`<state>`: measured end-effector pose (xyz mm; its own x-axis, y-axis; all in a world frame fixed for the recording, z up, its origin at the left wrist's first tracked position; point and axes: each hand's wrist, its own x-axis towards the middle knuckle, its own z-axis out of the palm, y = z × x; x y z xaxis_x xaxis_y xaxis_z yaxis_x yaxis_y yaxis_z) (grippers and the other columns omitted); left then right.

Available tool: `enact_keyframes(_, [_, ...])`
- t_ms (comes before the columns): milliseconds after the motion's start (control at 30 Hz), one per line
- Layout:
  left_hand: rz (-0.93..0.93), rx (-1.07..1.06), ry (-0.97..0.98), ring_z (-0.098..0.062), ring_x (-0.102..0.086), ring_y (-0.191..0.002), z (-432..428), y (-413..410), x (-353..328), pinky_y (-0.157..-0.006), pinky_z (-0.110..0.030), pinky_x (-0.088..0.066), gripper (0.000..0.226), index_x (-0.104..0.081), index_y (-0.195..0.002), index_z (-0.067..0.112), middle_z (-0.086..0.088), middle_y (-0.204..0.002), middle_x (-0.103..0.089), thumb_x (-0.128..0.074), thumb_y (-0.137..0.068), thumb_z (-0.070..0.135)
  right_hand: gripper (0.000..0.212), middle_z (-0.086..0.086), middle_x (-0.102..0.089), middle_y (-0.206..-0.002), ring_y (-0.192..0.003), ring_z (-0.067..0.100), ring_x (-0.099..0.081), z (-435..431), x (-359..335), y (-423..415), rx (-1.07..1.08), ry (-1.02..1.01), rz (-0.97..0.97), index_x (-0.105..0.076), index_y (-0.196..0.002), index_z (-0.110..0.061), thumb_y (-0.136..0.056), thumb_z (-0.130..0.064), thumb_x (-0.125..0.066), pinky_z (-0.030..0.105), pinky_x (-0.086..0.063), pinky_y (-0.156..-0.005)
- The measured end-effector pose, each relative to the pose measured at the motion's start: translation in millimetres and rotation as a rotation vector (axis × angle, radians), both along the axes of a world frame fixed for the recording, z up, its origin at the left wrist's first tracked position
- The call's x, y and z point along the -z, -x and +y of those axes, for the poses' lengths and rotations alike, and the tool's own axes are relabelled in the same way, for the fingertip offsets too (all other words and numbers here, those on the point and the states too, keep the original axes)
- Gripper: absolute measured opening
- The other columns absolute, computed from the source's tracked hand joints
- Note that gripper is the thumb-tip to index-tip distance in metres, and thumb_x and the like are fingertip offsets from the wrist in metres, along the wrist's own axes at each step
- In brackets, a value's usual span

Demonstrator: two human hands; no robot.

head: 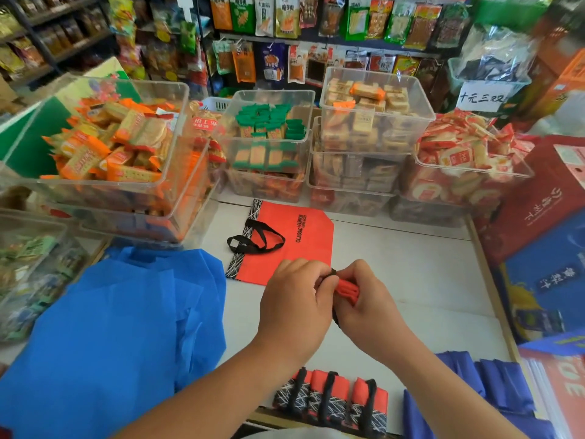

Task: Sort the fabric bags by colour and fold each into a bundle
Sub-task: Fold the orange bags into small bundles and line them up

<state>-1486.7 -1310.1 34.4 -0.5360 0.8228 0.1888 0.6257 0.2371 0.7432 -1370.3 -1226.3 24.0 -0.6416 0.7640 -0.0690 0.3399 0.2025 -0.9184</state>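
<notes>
Our left hand point(294, 299) and right hand point(367, 299) meet above the middle of the white table point(427, 280), knuckles almost touching. Both are curled tightly around a folded red bag point(348, 291), which we hold squeezed between them. Only a narrow wad of its red fabric shows between the right thumb and fingers, with a bit of black strap at the top and below the wrist. We cannot tell how many folds it has.

Just beyond our hands, a second red bag point(294, 245) lies flat and unfolded on the table. Its black handles are looped loosely over it, a black-and-white patterned strip runs along its left side, and dark lettering is printed near the middle.

To our left, a loose pile of bright blue bags point(110, 327) spreads over the table edge toward us. Close to our body, under our forearms, three finished red bundles point(329, 397) stand side by side, each wrapped by a black strap with the patterned strip at the bottom. At lower right, near them, lie darker blue bags point(493, 384).

Behind the flat bag, clear bins point(275, 99) full of wrapped snacks are stacked along the table's far side. A red carton point(531, 210) and a blue carton point(544, 280) stand at the right.
</notes>
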Motion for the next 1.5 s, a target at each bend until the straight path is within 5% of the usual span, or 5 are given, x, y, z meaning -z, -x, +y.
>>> enact_keyframes(300, [-0.393, 0.156, -0.077, -0.005, -0.055, -0.122, 7.5, -15.9, -5.4, -0.101, -0.023, -0.048, 0.025, -0.073, -0.122, 0.037, 0.01, -0.133, -0.05, -0.065, -0.101, 0.026, 0.025, 0.004, -0.07, -0.075, -0.062, 0.014, -0.068, 21.3, -21.8, -42.5, 0.042, 0.408, 0.33, -0.059, -0.104, 0.002, -0.085, 0.001, -0.075, 0.02, -0.05, -0.051])
enact_keyframes(567, [-0.771, 0.097, -0.169, -0.016, -0.073, -0.104, 7.7, -43.0, -3.0, -0.086, -0.025, -0.059, 0.036, -0.07, -0.125, 0.026, 0.002, -0.111, -0.077, -0.074, -0.093, 0.008, 0.02, 0.013, -0.074, -0.092, -0.077, 0.028, -0.068, 19.1, -7.0, -69.6, 0.066, 0.39, 0.336, -0.074, -0.107, -0.016, -0.088, -0.011, -0.076, 0.036, -0.049, -0.057])
enact_keyframes(767, [-0.791, 0.191, -0.16, -0.02, -0.074, -0.106, 9.8, -58.4, -2.4, -0.09, -0.036, -0.061, 0.024, -0.07, -0.122, 0.021, -0.002, -0.109, -0.078, -0.065, -0.1, 0.012, 0.026, 0.01, -0.075, -0.087, -0.071, 0.019, -0.069, 20.6, -14.4, -73.1, 0.173, 0.336, 0.387, -0.072, -0.103, -0.011, -0.089, 0.011, -0.069, 0.025, -0.051, -0.054])
enact_keyframes(967, [-0.77, 0.184, -0.123, -0.015, -0.075, -0.093, 16.1, -65.4, -3.3, -0.079, -0.029, -0.06, 0.018, -0.072, -0.115, 0.022, -0.002, -0.1, -0.078, -0.07, -0.098, 0.017, 0.023, 0.003, -0.07, -0.086, -0.075, 0.017, -0.068, 18.3, -15.3, -71.2, 0.146, 0.444, 0.431, -0.065, -0.107, -0.017, -0.085, -0.024, -0.07, 0.026, -0.053, -0.06])
enact_keyframes(1500, [-1.131, 0.216, 0.144, -0.028, -0.073, -0.094, 14.0, -38.8, 11.4, -0.085, -0.035, -0.059, 0.031, -0.072, -0.113, 0.002, -0.022, -0.109, -0.075, -0.052, -0.108, 0.025, 0.019, 0.01, -0.071, -0.1, -0.08, 0.017, -0.064, 30.0, -2.2, -56.4, 0.169, 0.303, 0.261, -0.072, -0.097, -0.034, -0.102, -0.02, -0.06, 0.037, -0.055, -0.068])
